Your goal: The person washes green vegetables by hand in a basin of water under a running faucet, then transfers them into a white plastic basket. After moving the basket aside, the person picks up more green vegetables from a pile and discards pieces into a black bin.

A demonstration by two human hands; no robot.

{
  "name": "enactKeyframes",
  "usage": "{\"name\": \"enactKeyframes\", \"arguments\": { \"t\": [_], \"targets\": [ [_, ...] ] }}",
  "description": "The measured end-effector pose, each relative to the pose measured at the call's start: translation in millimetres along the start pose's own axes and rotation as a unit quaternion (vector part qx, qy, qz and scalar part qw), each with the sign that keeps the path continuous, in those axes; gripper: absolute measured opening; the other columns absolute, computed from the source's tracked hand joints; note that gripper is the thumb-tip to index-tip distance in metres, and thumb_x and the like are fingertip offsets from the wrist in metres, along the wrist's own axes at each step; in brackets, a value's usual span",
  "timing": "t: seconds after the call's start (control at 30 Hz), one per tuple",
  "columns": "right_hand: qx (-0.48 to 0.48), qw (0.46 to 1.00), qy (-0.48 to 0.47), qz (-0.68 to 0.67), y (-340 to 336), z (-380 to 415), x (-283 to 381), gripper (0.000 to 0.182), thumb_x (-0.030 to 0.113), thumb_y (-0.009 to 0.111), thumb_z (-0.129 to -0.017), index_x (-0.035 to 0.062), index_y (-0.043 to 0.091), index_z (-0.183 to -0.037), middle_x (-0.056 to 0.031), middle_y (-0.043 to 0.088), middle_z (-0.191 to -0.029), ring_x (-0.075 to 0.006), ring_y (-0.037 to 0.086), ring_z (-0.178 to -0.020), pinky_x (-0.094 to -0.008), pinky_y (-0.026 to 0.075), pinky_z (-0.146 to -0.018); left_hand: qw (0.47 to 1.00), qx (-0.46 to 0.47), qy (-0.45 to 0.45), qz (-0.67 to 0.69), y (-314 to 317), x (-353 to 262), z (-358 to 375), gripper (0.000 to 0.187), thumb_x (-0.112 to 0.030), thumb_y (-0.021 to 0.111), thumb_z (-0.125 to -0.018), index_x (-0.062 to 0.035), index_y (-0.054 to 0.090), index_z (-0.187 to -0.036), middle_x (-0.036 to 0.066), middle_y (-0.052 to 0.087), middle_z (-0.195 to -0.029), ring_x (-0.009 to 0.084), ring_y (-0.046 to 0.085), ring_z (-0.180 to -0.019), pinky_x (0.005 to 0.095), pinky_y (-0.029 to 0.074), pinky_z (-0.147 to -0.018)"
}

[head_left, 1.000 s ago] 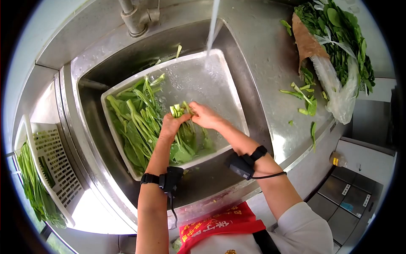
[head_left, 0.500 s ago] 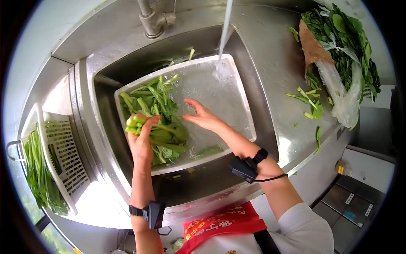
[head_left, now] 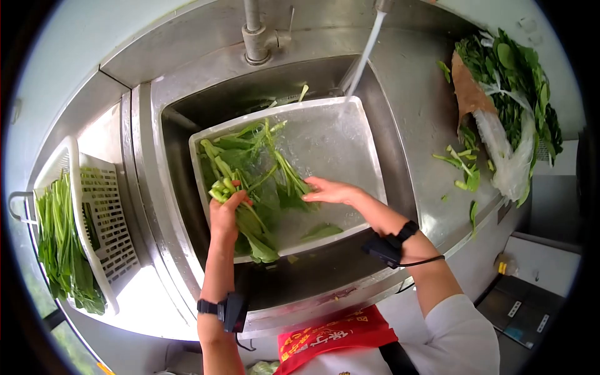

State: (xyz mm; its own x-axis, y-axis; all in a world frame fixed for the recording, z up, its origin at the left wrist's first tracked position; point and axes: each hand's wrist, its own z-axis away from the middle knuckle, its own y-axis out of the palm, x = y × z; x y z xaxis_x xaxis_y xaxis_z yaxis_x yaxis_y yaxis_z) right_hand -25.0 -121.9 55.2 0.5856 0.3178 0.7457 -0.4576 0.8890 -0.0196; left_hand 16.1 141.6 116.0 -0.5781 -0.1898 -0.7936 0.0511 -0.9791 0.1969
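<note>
Green stems fill the left hand (head_left: 226,209), its fingers closed around the cut ends of a leafy bunch (head_left: 251,225). The right hand's (head_left: 334,191) fingers are partly open at loose greens (head_left: 286,176); whether they grip is unclear. Both hands are over a white-rimmed tub (head_left: 374,150) of water inside the metal sink (head_left: 400,159). Bagged greens (head_left: 509,94) rest on the desk (head_left: 420,81) to the right; a white basket (head_left: 111,215) stands left.
</note>
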Motion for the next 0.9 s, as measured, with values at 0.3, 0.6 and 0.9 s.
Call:
{"name": "enactKeyframes", "arguments": {
  "t": [0.3, 0.6, 0.9],
  "targets": [
    [-0.186, 0.976, -0.067, 0.095, 30.5, -85.4, -7.6, 0.042, 0.025, 0.059, -0.085, -0.0002, 0.051, -0.118, -0.0180, 0.063, -0.100, -0.0256, 0.060, -0.092, -0.0355, 0.047, -0.078, 0.988, 0.051, -0.114, -0.086, 34.1, 49.1, -44.2, 0.041, -0.001, 0.063, -0.072, 0.0022, 0.052, -0.112, 0.012, 0.060, -0.092, 0.0220, 0.060, -0.065, 0.0328, 0.049, -0.059],
    [-0.200, 0.946, -0.035, -0.252, 4.4, -36.3, -67.5, 0.032, 0.031, 0.055, -0.089, 0.0011, 0.056, -0.101, -0.0043, 0.059, -0.075, -0.0107, 0.050, -0.060, -0.0245, 0.041, -0.050, 0.975, 0.031, -0.161, -0.153, 28.2, 55.1, -62.5, 0.025, -0.006, 0.064, -0.071, 0.0081, 0.057, -0.091, 0.013, 0.060, -0.074, 0.0229, 0.059, -0.057, 0.0345, 0.048, -0.051],
    [-0.198, 0.944, -0.018, -0.265, 17.7, -37.2, -8.0, 0.027, 0.026, 0.057, -0.088, 0.0057, 0.055, -0.106, -0.0035, 0.058, -0.089, -0.0098, 0.051, -0.074, -0.0242, 0.040, -0.057, 0.973, 0.112, -0.154, -0.130, 51.2, 69.9, -54.5, 0.024, -0.005, 0.064, -0.069, 0.0028, 0.060, -0.092, 0.011, 0.060, -0.071, 0.0210, 0.060, -0.057, 0.0309, 0.048, -0.052]
  ]
}}
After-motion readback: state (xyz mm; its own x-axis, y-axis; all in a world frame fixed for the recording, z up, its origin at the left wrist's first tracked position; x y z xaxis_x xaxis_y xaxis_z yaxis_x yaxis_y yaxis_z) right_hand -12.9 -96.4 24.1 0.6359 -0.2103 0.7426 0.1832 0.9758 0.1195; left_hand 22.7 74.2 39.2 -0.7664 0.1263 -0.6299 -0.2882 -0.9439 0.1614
